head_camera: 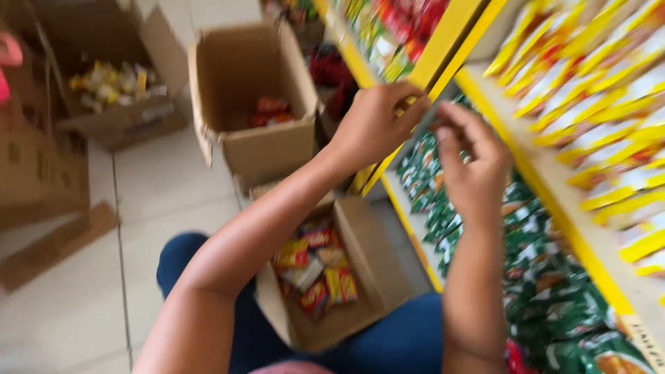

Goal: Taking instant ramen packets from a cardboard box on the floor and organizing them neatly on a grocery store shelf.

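Observation:
My left hand (377,121) reaches to the yellow shelf edge (422,76), fingers curled against it; whether it grips anything is blurred. My right hand (474,166) hovers over rows of green packets (547,284) on a lower shelf, fingers bent and apart, nothing clearly held. On my lap rests an open cardboard box (374,270) with several red and yellow snack packets (315,270) inside.
Yellow packets (609,83) fill the upper shelf at right. An open carton (256,138) with a few red packets stands on the tiled floor ahead; another carton (118,118) with yellow packets lies at the left, beside flattened cardboard (55,242).

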